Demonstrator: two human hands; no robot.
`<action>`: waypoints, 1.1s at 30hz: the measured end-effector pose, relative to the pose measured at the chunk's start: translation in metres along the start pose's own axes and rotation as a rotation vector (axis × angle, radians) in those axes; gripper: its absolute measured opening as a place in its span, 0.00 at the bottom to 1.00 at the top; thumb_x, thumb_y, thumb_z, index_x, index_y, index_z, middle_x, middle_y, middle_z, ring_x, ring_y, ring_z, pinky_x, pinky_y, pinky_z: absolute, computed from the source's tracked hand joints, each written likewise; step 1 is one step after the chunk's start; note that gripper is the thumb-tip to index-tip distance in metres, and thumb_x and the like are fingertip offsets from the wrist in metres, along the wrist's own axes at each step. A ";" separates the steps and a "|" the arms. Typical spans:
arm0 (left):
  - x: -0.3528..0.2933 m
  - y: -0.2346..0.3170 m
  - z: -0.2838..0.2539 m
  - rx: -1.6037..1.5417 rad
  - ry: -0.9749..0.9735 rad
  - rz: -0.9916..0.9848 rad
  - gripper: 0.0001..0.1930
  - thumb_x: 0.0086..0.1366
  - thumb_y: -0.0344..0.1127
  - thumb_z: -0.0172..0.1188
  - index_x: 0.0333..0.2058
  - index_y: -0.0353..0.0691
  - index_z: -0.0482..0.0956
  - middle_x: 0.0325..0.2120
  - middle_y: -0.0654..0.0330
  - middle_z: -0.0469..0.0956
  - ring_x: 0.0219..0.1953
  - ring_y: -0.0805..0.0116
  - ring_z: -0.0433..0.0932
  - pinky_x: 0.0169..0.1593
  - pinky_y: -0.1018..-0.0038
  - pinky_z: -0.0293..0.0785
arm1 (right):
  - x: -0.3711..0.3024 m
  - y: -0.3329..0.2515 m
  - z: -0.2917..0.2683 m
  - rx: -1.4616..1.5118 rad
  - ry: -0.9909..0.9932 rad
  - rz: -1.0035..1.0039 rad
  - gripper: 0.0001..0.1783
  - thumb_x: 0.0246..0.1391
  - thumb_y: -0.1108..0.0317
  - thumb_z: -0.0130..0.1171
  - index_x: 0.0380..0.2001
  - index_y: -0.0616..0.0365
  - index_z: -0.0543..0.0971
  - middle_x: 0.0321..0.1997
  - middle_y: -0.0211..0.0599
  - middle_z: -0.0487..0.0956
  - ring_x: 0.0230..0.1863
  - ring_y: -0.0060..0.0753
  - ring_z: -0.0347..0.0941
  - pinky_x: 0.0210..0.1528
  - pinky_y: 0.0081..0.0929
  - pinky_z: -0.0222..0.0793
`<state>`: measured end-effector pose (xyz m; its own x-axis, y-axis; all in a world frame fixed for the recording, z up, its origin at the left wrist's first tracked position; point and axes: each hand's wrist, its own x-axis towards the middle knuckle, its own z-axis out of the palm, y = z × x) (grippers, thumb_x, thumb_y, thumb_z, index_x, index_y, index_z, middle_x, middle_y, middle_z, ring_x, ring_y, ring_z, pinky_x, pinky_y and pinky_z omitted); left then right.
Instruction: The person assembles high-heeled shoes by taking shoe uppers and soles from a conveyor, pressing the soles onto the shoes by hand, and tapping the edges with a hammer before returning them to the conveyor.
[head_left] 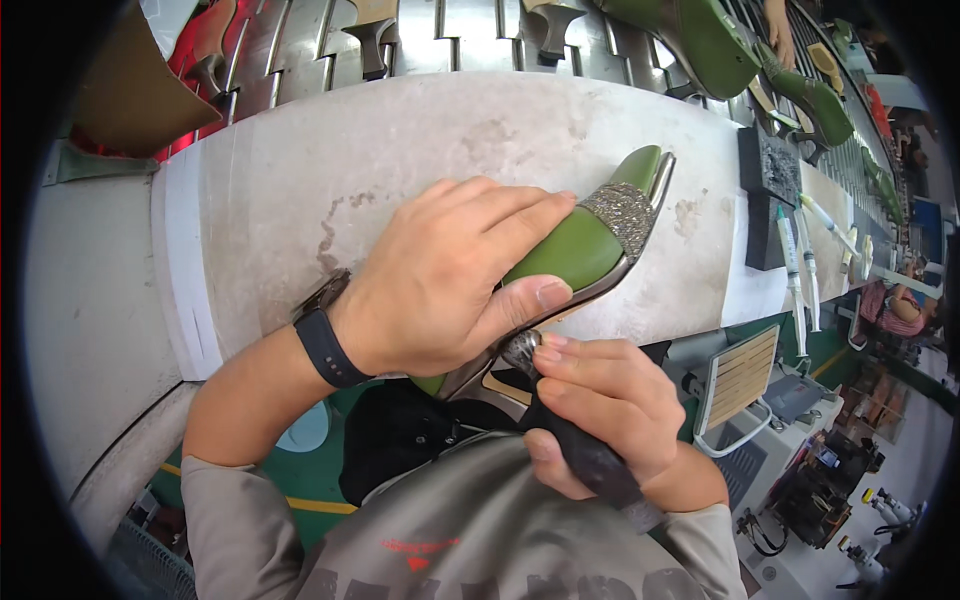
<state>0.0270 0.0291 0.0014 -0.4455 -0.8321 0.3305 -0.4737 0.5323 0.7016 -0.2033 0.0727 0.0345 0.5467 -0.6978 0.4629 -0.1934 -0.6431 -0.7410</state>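
Note:
A green shoe (pixel 570 250) with a pointed toe and a glittery band lies tilted on its side at the near edge of the white worktop (pixel 470 130), toe pointing away and to the right. My left hand (pixel 430 270) wraps over its upper from above, thumb along the side near the sole, and hides much of the middle. My right hand (pixel 620 405) grips a black-handled tool (pixel 590 455) below the shoe. The tool's rounded metallic head meets or nearly meets the sole edge under my left thumb. Fingers cover part of that head, so contact is uncertain.
Beyond the worktop runs a metal slat conveyor (pixel 480 52) bearing heeled shoe parts and green shoes (pixel 815 105). Another person's hand (pixel 780 38) reaches in at the far right. Several syringes (pixel 790 260) lie beside a black block (pixel 768 165). A wood-slatted chair (pixel 738 378) stands right.

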 end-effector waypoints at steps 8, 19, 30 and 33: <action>0.013 0.005 -0.005 -0.009 -0.051 -0.113 0.31 0.73 0.49 0.60 0.63 0.27 0.74 0.53 0.38 0.80 0.53 0.39 0.79 0.58 0.56 0.74 | -0.005 0.012 0.007 0.125 0.121 -0.027 0.18 0.48 0.74 0.74 0.44 0.65 0.85 0.45 0.50 0.87 0.44 0.45 0.87 0.46 0.34 0.83; 0.039 0.069 -0.036 0.184 0.304 0.025 0.50 0.52 0.46 0.78 0.69 0.27 0.65 0.52 0.38 0.77 0.53 0.43 0.77 0.59 0.56 0.73 | -0.042 0.053 -0.058 0.304 0.532 0.613 0.10 0.65 0.71 0.65 0.44 0.67 0.86 0.42 0.39 0.89 0.43 0.24 0.82 0.51 0.24 0.76; 0.055 0.135 -0.020 -0.193 0.331 0.202 0.36 0.55 0.31 0.76 0.61 0.37 0.69 0.52 0.54 0.78 0.56 0.63 0.78 0.61 0.66 0.72 | 0.007 -0.083 -0.095 0.283 0.389 -0.243 0.23 0.59 0.59 0.74 0.48 0.66 0.81 0.50 0.56 0.85 0.52 0.52 0.86 0.56 0.47 0.83; 0.055 0.132 -0.007 -0.178 0.375 0.200 0.36 0.55 0.31 0.77 0.60 0.38 0.69 0.52 0.54 0.78 0.56 0.62 0.78 0.61 0.65 0.74 | 0.025 -0.100 -0.112 0.103 0.107 -0.178 0.22 0.47 0.74 0.78 0.46 0.66 0.83 0.46 0.54 0.87 0.48 0.51 0.88 0.54 0.43 0.84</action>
<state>-0.0551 0.0528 0.1165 -0.1941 -0.7323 0.6528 -0.2542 0.6802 0.6875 -0.2618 0.0842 0.1743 0.4739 -0.6094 0.6356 -0.0142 -0.7270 -0.6865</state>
